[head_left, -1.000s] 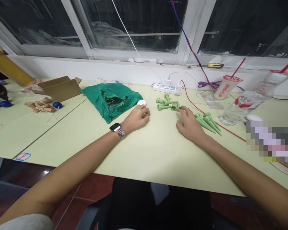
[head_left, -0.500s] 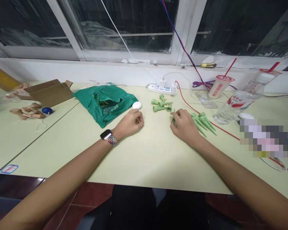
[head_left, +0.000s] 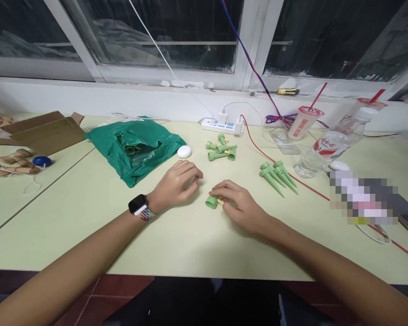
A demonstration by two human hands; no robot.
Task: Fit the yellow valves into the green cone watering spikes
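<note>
My right hand [head_left: 240, 203] has its fingers closed around a green plastic watering spike [head_left: 211, 202]. The spike's round open end faces left and a small yellow valve shows at the fingers. Close by on the left, my left hand [head_left: 177, 183] rests on the table with fingers curled in; what they hold, if anything, is hidden. Beyond the hands lies a loose pile of green spikes [head_left: 221, 149] with yellow valves. More green spikes [head_left: 274, 176] lie side by side to the right of my right hand, tips pointing towards me.
A torn green plastic bag [head_left: 163, 147] and a white oval object [head_left: 184, 151] lie left of the pile. A power strip [head_left: 221, 127] sits by the wall. To the right stand a bottle [head_left: 321, 151] and a cup [head_left: 304, 124]; a red cable [head_left: 313, 186] crosses the table.
My right hand has moved left and nearer to me, away from the spikes on the right, bringing a green spike close to my left hand. The view has shifted slightly right.
</note>
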